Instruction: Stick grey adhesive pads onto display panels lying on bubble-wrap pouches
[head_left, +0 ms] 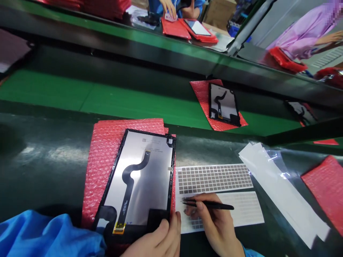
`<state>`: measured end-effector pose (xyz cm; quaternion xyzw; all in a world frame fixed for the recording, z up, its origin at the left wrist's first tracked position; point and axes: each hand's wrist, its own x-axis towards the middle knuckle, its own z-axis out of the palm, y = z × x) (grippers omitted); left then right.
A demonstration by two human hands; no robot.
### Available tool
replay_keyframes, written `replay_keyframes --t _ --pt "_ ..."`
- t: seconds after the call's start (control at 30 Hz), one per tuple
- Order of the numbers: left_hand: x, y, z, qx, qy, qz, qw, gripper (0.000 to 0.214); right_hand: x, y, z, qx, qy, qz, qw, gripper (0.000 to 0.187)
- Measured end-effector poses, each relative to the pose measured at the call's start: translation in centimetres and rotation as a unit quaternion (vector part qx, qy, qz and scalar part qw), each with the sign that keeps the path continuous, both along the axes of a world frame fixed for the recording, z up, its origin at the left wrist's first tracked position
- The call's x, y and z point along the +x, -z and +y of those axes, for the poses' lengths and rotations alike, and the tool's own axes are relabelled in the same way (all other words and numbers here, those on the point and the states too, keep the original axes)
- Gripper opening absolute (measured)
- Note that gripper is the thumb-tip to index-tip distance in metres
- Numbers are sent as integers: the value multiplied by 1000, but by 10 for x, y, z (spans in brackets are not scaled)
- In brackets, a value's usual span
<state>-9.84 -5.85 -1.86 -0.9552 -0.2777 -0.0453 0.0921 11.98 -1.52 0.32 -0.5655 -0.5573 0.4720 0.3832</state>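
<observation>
A tablet display panel (pixel 150 178) lies back side up on red bubble-wrap pouches (pixel 103 153), slightly turned. A dark flex cable (pixel 130 185) snakes down its silver back to a gold connector near the lower edge. My left hand (pixel 158 237) grips the panel's lower right corner, thumb on top and fingers along the side. Black tweezers (pixel 214 204) are pinched in my right hand (pixel 217 221), their tips over the left part of a sticker sheet (pixel 249 210) with faint rows. Just above that sits another sheet with a grid of small grey square stickers (pixel 214 178).
White paper strips (pixel 284 196) and clear film lie to the right, beside a red pouch (pixel 327 189). On the green conveyor belt (pixel 134 96), another panel (pixel 223 103) rests on red wrap. Beyond a metal rail, co-workers' hands (pixel 168 9) handle red pouches.
</observation>
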Motion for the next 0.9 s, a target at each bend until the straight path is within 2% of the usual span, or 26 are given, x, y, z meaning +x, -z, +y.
replay_keyframes --t 0.17,0.37,0.47,0.7,0.9 --pt "-6 4 8 17 38 -41 998 30 -1 0 3 -9 -15 -9 1000 7" --pt "-2 -13 26 51 39 -57 996 31 -2 1 2 -23 -12 -3 1000 8" --pt "-1 -17 29 63 41 -54 996 32 0 1 1 -33 -14 -1 999 9" --pt "1 -9 28 72 57 -65 994 32 -1 0 5 -52 -12 9 999 13" --pt "-1 -5 30 82 68 -75 991 33 -1 1 7 -110 23 51 992 20"
